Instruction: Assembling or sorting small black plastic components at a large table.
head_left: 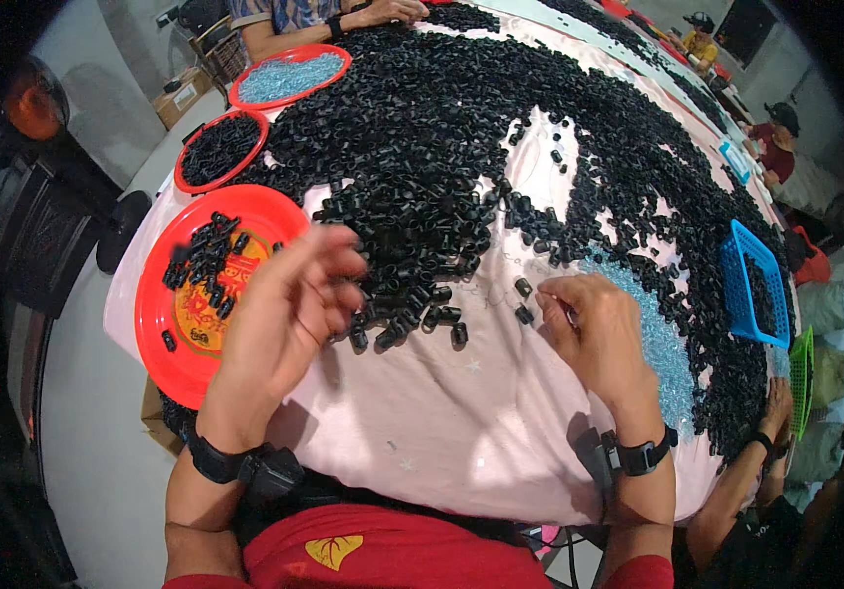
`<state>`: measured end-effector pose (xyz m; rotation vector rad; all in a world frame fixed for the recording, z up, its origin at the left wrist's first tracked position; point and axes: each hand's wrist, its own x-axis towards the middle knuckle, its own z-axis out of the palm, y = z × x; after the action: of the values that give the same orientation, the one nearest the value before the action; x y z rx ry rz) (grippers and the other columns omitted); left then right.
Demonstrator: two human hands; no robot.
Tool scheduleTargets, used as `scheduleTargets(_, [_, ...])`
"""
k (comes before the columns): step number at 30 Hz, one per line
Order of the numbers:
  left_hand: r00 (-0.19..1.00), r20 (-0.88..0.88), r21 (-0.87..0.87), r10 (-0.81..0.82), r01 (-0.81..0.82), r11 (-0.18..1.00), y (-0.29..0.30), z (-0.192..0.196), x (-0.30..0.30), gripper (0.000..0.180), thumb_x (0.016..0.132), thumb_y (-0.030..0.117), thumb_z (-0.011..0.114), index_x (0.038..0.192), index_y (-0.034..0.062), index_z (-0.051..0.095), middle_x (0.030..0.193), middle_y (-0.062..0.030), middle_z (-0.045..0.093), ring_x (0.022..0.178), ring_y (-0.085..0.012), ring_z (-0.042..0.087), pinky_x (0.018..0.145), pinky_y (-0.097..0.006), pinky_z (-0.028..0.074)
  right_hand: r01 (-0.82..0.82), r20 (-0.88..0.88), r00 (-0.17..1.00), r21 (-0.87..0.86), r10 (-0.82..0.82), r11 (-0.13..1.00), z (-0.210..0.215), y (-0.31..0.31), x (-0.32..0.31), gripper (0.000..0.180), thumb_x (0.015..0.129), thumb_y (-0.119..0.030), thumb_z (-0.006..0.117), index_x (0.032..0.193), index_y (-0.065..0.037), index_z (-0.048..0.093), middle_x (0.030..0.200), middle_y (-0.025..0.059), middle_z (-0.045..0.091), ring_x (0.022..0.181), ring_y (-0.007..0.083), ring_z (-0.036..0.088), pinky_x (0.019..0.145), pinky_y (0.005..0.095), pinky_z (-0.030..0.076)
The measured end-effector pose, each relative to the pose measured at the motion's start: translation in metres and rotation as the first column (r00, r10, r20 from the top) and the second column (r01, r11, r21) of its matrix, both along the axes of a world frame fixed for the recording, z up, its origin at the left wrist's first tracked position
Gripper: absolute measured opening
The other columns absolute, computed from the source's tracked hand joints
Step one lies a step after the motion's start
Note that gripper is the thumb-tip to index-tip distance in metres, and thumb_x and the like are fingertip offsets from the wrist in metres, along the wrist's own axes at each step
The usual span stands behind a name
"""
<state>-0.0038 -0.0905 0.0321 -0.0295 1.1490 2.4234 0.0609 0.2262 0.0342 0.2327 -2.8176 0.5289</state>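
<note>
My left hand (289, 319) is raised beside the red tray, fingers loosely curled and apart, with nothing visible in them. On that red tray (154, 285) lies a small heap of black plastic caps (208, 250). My right hand (594, 329) is over the cloth on the right, its fingers curled in toward the thumb. Something dark shows between them, too small to make out. Two loose black caps (524, 300) lie just left of its fingertips. Between my hands, at the near edge of the big pile, several hollow black caps (407, 319) are scattered.
A large pile of black parts (412, 118) covers the pink cloth (471, 422). Clear bluish pieces (653, 334) form a strip at right. Red trays (220, 152) stand at far left, and a blue basket (758, 285) at right. Other people's hands (387, 12) work around the table.
</note>
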Motion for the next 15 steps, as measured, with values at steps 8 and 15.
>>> scheduleTargets(8, [0.897,-0.054,-0.458,-0.44,0.369,0.809,0.068,-0.022,0.015,0.047,0.107,0.031,0.059,0.139,-0.0025,0.056,0.119,-0.0077,0.067,0.097,-0.0129,0.069,0.087,-0.027,0.055,-0.007,0.054,0.998,-0.175,0.017,0.984,0.007,0.013,-0.007,0.02,0.087,-0.004,0.066,0.105,0.001,0.075,0.09,0.021,0.073,0.083,0.0371,0.071,0.077,0.0446,0.055])
scheduleTargets(15, [0.428,-0.555,-0.82,-0.714,-0.132,0.558,0.102,-0.028,0.019,0.047,0.095,0.023,0.07,0.136,0.0038,0.06,0.135,-0.0145,0.059,0.117,-0.0257,0.059,0.097,-0.038,0.05,0.117,0.264,0.957,0.021,-0.118,0.993,0.018,0.032,-0.003,0.012,0.084,-0.014,0.071,0.09,-0.004,0.076,0.068,0.018,0.068,0.065,0.0358,0.069,0.064,0.0444,0.053])
